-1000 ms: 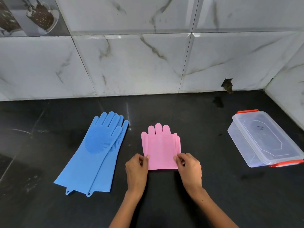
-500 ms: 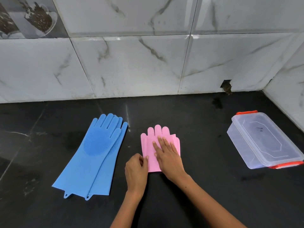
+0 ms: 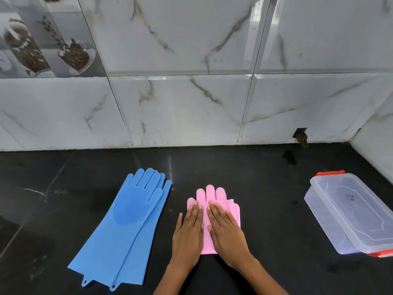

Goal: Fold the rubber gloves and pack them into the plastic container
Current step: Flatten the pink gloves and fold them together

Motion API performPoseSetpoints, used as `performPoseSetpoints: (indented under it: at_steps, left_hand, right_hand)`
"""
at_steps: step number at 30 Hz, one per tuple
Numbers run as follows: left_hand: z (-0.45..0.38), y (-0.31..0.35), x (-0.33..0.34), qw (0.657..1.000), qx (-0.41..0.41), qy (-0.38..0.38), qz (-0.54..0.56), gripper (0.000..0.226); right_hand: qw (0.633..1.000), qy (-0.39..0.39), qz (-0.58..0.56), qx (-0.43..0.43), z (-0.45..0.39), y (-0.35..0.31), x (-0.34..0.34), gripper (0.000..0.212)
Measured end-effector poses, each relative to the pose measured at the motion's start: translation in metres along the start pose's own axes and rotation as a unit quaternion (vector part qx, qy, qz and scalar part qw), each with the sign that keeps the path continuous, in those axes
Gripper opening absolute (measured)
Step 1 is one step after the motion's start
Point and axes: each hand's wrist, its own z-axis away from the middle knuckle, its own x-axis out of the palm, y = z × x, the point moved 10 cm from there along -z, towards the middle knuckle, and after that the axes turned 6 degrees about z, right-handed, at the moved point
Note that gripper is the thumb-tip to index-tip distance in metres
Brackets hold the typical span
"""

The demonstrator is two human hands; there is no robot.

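The folded pink rubber gloves (image 3: 211,194) lie on the black counter in front of me, fingertips pointing at the wall. My left hand (image 3: 188,233) and my right hand (image 3: 226,228) lie side by side, flat with straight fingers, pressing on the pink fold and covering most of it. A pair of blue rubber gloves (image 3: 127,226) lies stacked and unfolded to the left, apart from my hands. The clear plastic container (image 3: 348,213) with orange clips stands at the right with its lid on.
The black stone counter (image 3: 276,209) runs back to a white marble-tiled wall (image 3: 191,103), which turns a corner at the far right behind the container. A small dark hole (image 3: 300,136) sits at the wall's base.
My hands stopped pinching the pink fold's near corners. The right hand went flat on it first, then the left hand joined, and both now press it down. The view tilted up.
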Motion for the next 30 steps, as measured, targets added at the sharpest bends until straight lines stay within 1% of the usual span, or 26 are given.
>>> performPoseSetpoints:
  at_steps: [3,4,5,7,9,10,11,12,16,20,22,24,27,30]
  left_hand:
    - [-0.003,-0.005,-0.006,1.000,-0.003,0.016,-0.025,0.056]
    - [-0.004,-0.008,0.000,1.000,-0.016,-0.020,-0.010,0.062]
    - [-0.005,-0.007,-0.001,0.999,-0.019,-0.025,-0.011,0.068]
    - [-0.007,-0.002,-0.012,1.000,-0.009,-0.003,-0.015,0.070]
    - [-0.010,-0.008,-0.016,1.000,-0.014,0.016,0.017,0.068]
    - [-0.012,-0.012,-0.015,0.999,-0.013,0.028,0.008,0.063]
    - [-0.014,-0.016,-0.007,1.000,-0.012,0.019,-0.003,0.055]
    - [-0.016,-0.020,-0.001,1.000,-0.014,0.011,0.009,0.052]
    - [-0.018,-0.025,0.004,0.999,-0.010,0.031,0.021,0.054]
    - [-0.017,-0.022,-0.007,0.999,-0.005,0.043,0.003,0.052]
    - [-0.013,-0.018,-0.014,0.999,-0.003,0.050,0.017,0.050]
    - [-0.008,-0.005,-0.034,0.996,0.020,0.078,0.034,0.050]
    - [-0.011,0.024,-0.059,0.986,0.088,0.132,0.046,0.037]
    - [-0.027,0.047,-0.067,0.983,0.122,0.113,0.073,0.034]
  right_hand:
    - [1.000,0.026,0.004,0.012,-0.002,0.011,-0.003,0.051]
    - [0.999,0.034,0.006,0.016,-0.002,0.016,-0.003,0.051]
    - [0.999,0.044,0.008,0.018,-0.003,0.021,-0.005,0.050]
    - [0.999,0.041,0.002,0.032,-0.004,0.032,-0.005,0.051]
    - [0.998,0.026,0.001,0.050,-0.006,0.041,-0.002,0.053]
    - [0.998,0.018,-0.007,0.052,-0.006,0.042,0.001,0.054]
    - [0.999,0.012,-0.021,0.049,-0.006,0.043,0.006,0.055]
    - [0.998,0.004,-0.037,0.044,-0.006,0.043,0.011,0.056]
    - [0.999,-0.015,-0.050,0.017,-0.009,0.041,0.021,0.053]
    - [0.998,-0.013,-0.057,-0.005,-0.013,0.041,0.008,0.051]
    - [0.997,0.011,-0.081,-0.013,-0.012,0.040,-0.009,0.049]
    - [0.991,0.065,-0.119,0.004,-0.008,0.044,-0.034,0.044]
    - [0.976,0.134,-0.151,0.081,-0.004,0.067,-0.065,0.035]
    - [0.968,0.166,-0.117,0.147,-0.002,0.089,-0.091,0.028]
